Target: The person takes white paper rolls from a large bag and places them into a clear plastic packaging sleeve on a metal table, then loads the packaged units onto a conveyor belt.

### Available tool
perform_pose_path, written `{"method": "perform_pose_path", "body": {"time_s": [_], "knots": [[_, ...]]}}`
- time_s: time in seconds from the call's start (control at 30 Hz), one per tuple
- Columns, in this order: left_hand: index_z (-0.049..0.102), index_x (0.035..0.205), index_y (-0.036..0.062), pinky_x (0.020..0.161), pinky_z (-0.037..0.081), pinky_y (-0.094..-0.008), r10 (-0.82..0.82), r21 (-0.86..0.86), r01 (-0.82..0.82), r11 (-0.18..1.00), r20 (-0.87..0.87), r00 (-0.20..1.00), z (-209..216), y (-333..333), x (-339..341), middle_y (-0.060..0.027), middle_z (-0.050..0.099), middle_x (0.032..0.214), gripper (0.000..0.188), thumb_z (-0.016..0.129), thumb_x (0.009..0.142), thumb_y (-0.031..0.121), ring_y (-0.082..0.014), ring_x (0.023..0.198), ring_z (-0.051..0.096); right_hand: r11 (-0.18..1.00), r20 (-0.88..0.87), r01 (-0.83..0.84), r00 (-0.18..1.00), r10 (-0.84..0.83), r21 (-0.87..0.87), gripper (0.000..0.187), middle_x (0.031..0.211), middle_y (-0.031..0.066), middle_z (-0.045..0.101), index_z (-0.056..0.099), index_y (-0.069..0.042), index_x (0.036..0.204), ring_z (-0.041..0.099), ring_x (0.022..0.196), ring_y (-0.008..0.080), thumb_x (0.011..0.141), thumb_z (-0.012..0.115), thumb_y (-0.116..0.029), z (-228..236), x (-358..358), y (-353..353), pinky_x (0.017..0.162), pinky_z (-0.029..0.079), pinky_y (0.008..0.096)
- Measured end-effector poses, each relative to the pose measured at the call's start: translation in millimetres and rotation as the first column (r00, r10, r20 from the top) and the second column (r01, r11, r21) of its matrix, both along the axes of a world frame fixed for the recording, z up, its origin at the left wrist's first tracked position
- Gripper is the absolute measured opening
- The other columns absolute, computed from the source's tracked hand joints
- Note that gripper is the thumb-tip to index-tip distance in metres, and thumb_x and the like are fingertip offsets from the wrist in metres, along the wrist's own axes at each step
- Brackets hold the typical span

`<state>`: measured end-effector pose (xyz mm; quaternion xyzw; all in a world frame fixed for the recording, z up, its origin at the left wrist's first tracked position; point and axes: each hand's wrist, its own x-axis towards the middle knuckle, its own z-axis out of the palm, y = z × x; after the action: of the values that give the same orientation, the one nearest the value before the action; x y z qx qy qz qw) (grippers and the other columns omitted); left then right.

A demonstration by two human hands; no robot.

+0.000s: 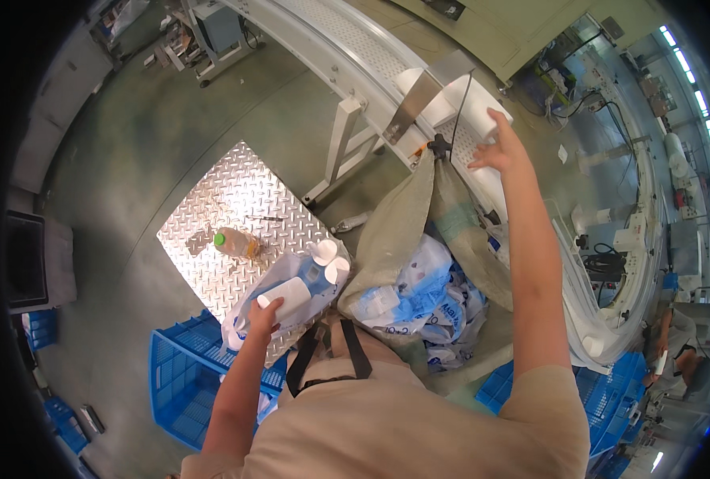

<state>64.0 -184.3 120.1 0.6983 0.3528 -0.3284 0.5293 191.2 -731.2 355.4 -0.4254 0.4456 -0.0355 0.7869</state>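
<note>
My left hand (264, 317) is closed on a white paper roll (285, 298), held over a clear plastic bag (239, 323) with blue print. Two more white rolls (331, 262) show at the mouth of this bag, which lies on a shiny tread-plate platform (247, 180). Up at the right, my right hand (498, 149) reaches over the conveyor (466, 142) with its fingers spread. Its fingertips are at the end of a white roll (476, 102) lying there; another roll (420, 94) lies beside it, partly behind a metal guide plate (425, 100).
A bottle with a green cap (235, 242) lies on the platform. Between platform and conveyor hangs a grey-green sack (391, 239) full of printed plastic bags (419, 287). Blue crates (183, 375) stand by my left forearm and at lower right. Another person (678, 351) is at far right.
</note>
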Motion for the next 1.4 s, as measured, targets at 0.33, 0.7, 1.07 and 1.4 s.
{"method": "perform_pose_path", "body": {"time_s": [0.33,0.7,1.07,1.4], "knots": [[0.036,0.122,0.0214,0.081,0.041,-0.0433,0.214,-0.329,-0.196,0.924,0.019,0.977,62,18,-5,-0.0045,0.043,0.121,0.057,0.066,0.074,0.034,-0.0239,0.106,0.045,0.865,-0.01,0.084,0.995,-0.102,-0.495,0.051,0.11,0.0037,0.057,0.052,-0.009,0.118,0.053,0.1,0.0169,0.077,0.068,-0.034,39,-220,-36,0.082,0.042,0.0335],[0.036,0.123,0.0209,0.083,0.04,-0.0423,0.156,-0.535,-0.079,0.841,0.101,0.983,118,-33,22,-0.0031,0.045,0.12,0.055,0.063,0.077,0.033,-0.0213,0.105,0.046,0.949,-0.041,0.007,0.999,-0.021,-0.314,0.05,0.104,0.009,0.059,0.052,-0.004,0.114,0.059,0.087,0.0202,0.079,0.068,-0.035,3,-207,-44,0.068,0.051,0.0332],[0.037,0.125,0.0206,0.083,0.041,-0.0431,0.199,-0.594,-0.122,0.795,0.066,0.978,113,-23,4,-0.0039,0.046,0.122,0.057,0.064,0.076,0.034,-0.0221,0.109,0.046,0.84,-0.126,-0.037,0.991,-0.037,-0.541,0.048,0.096,0.0083,0.061,0.058,-0.003,0.103,0.057,0.082,0.0179,0.073,0.07,-0.039,42,-198,-47,0.067,0.046,0.0301],[0.04,0.128,0.0128,0.082,0.046,-0.0453,0.31,-0.781,-0.236,0.578,-0.057,0.949,161,-27,6,-0.0104,0.049,0.123,0.056,0.059,0.081,0.038,-0.0291,0.111,0.049,0.816,-0.384,0.023,0.875,-0.296,-0.577,0.057,0.103,0.0035,0.06,0.058,-0.01,0.112,0.054,0.094,0.015,0.074,0.066,-0.051,23,-392,-75,0.073,0.045,0.0316]]}}
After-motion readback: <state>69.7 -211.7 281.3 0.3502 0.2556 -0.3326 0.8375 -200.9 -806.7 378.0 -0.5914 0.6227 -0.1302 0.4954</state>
